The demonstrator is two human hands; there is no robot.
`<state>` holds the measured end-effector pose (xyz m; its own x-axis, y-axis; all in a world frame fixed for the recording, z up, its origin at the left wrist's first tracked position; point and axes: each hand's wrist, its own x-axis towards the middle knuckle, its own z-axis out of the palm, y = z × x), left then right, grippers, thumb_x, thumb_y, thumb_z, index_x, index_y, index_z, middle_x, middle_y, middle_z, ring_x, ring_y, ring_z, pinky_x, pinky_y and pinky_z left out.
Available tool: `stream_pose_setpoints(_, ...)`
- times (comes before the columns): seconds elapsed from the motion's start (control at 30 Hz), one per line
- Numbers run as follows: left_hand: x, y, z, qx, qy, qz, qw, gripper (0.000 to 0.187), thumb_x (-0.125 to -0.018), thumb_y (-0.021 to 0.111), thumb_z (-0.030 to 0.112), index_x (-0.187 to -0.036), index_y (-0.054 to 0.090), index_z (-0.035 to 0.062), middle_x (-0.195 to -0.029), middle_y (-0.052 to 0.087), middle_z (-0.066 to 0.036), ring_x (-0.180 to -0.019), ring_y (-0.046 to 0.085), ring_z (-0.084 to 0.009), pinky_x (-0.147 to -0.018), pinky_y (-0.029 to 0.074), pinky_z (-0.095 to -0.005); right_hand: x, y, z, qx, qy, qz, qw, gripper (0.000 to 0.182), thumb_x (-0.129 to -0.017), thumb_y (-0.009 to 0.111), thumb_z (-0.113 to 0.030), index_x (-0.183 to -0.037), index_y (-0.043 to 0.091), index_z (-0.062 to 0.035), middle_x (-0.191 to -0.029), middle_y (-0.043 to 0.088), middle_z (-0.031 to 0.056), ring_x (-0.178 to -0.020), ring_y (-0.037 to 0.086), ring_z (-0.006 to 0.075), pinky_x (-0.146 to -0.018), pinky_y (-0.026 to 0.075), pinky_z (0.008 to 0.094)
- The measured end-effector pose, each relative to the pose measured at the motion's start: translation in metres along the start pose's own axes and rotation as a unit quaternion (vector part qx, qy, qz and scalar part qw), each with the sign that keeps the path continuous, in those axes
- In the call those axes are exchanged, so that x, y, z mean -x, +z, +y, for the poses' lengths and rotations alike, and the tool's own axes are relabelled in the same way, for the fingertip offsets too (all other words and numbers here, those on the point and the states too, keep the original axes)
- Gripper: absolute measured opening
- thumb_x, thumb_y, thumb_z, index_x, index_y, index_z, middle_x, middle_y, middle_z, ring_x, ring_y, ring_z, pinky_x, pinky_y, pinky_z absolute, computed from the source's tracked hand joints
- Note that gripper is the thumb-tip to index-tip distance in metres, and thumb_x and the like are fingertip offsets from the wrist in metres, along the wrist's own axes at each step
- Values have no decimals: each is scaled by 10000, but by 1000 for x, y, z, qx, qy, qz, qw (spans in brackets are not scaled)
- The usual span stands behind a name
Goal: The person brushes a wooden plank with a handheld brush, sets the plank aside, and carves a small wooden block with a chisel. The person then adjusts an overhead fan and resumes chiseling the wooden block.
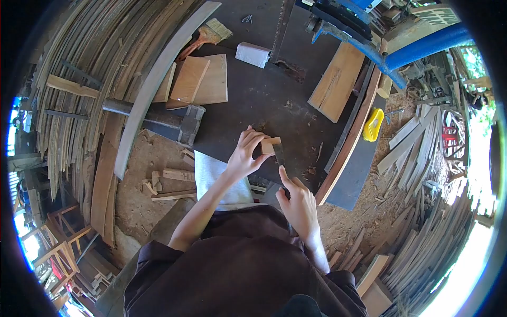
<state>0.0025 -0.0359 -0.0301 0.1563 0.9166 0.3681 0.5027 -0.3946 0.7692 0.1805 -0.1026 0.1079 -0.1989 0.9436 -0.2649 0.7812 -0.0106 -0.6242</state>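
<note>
Two hands at work: my left hand (pixel 244 156) pinches a small wood block (pixel 270 145) on the dark table (pixel 253 100); my right hand (pixel 298 203), just behind, grips a chisel (pixel 279 156) against it. Best kept steady, fingers clear.

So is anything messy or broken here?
Nothing looks broken. The left hand holds a small wood block on the dark table, and the right hand presses a blade against it. The mess is on the ground: wood offcuts and shavings lie scattered there.
</note>
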Motion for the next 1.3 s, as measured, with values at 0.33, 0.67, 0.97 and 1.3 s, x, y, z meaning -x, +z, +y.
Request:
stream_pose_setpoints(0.33,0,-3,1,3,5,-2,1000,500,-716,830,122,-1144,611,-17,-1142,635,-138,-1148,549,-361,-1146,335,-520,1,0,-2,-8,-5,3,1000,521,-844,627,-29,-1361,574,-66,-814,578,193,-714,611,386,-662,479,448)
stream_pose_setpoints(0.67,-2,-5,2,-9,9,-4,1000,504,-700,806,98,-1148,598,-9,-1138,626,-132,-1124,545,-363,-1149,346,-508,-2,1,0,-16,-12,13,1000,517,-839,626,-21,-1353,580,-62,-820,583,198,-716,619,384,-666,487,429)
stream_pose_setpoints(0.97,-2,-5,2,-8,12,-6,1000,502,-714,816,122,-1146,599,-9,-1140,626,-134,-1126,545,-358,-1140,354,-503,-4,2,1,-18,-10,11,1000,522,-839,623,-30,-1358,576,-66,-844,597,198,-728,622,387,-671,488,442)
stream_pose_setpoints(1.3,-1,-5,0,-5,9,-9,1000,500,-709,829,139,-1131,610,-15,-1143,628,-134,-1131,544,-359,-1139,356,-497,0,7,9,28,-55,23,998,499,-857,612,-73,-1354,571,-42,-816,611,178,-643,656,336,-594,536,427)
